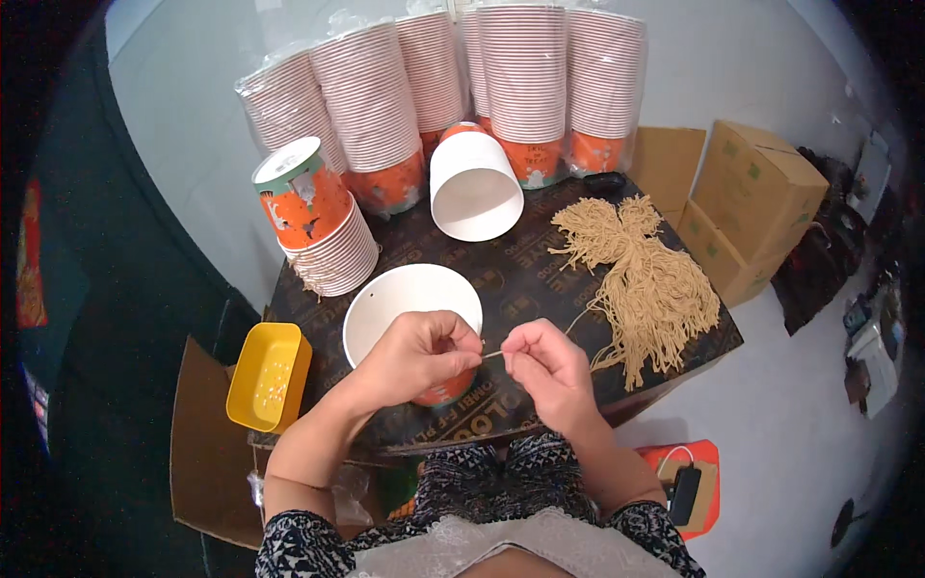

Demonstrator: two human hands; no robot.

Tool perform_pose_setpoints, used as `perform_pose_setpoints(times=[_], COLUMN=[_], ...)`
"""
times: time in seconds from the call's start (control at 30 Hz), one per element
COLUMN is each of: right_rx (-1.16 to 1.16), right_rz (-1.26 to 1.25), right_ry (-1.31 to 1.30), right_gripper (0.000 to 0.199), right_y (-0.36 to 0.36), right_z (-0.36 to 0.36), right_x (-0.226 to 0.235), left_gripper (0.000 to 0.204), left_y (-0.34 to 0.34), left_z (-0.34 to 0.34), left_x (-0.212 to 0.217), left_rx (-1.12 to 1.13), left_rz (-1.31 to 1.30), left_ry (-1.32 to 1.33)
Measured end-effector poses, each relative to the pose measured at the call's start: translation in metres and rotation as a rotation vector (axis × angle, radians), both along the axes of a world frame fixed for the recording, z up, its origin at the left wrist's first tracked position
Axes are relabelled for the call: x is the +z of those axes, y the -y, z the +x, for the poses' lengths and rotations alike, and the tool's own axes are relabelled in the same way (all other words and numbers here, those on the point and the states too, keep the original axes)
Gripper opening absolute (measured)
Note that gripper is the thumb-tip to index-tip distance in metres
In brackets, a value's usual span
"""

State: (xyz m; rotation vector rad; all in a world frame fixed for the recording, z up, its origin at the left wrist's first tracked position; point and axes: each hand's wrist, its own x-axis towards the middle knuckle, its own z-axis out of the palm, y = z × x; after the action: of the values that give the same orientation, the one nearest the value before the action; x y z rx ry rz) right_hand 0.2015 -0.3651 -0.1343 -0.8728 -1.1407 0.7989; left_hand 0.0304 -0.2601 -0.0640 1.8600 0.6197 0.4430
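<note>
My left hand [424, 354] and my right hand [551, 371] meet over the near part of the table, both with thumb and fingers pinched. A short stretch of tan cord [493, 354] runs between their fingertips; its ends are hidden in the fingers. Below and behind my left hand stands a large paper bucket [385, 294], white inside, with orange showing on its outer wall. To the right lies a thick bundle of tan cords [655, 299]; a loose strand trails from it toward my right hand.
Tall wrapped stacks of paper buckets [525, 77] line the back. Another bucket [477, 197] lies tipped, mouth toward me. A shorter stack [332, 250] stands at left, above a yellow tub [268, 371] with small bits in it. Cardboard boxes [761, 183] sit right of the dark table [520, 260].
</note>
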Motion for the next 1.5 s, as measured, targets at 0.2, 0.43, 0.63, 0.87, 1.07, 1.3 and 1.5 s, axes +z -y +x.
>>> perform_pose_setpoints(times=[0.2,0.43,0.63,0.87,1.07,1.3,1.5], right_rx=[0.145,-0.201,-0.221,-0.237,-0.346,-0.324,-0.235], right_rz=[0.182,0.34,0.307,0.313,0.38,0.466,0.408], right_ry=[0.366,0.694,0.677,0.646,0.659,0.665,0.63], right_gripper=[0.013,0.015,0.021,0.016,0.016,0.013,0.017], right_y=[-0.01,-0.024,-0.024,-0.028,-0.024,-0.032,-0.045], right_z=[0.017,0.017,0.009,0.004,-0.004,0.002,0.003], right_x=[0.038,0.033,0.024,0.016,0.014,0.005,-0.003], left_gripper=[0.006,0.006,0.004,0.004,0.006,0.007,0.011], left_y=[0.001,-0.006,-0.007,-0.009,-0.009,-0.011,-0.003], left_z=[0.005,0.004,0.002,0.001,0.004,0.0,0.001], left_x=[0.001,-0.003,-0.001,-0.002,0.0,-0.008,-0.01], left_rx=[-0.023,0.005,-0.023,-0.057,-0.003,-0.028,-0.032], left_rz=[0.018,0.055,-0.053,-0.089,-0.186,-0.126,0.071], left_ry=[0.009,0.003,0.036,0.048,0.094,0.08,0.088])
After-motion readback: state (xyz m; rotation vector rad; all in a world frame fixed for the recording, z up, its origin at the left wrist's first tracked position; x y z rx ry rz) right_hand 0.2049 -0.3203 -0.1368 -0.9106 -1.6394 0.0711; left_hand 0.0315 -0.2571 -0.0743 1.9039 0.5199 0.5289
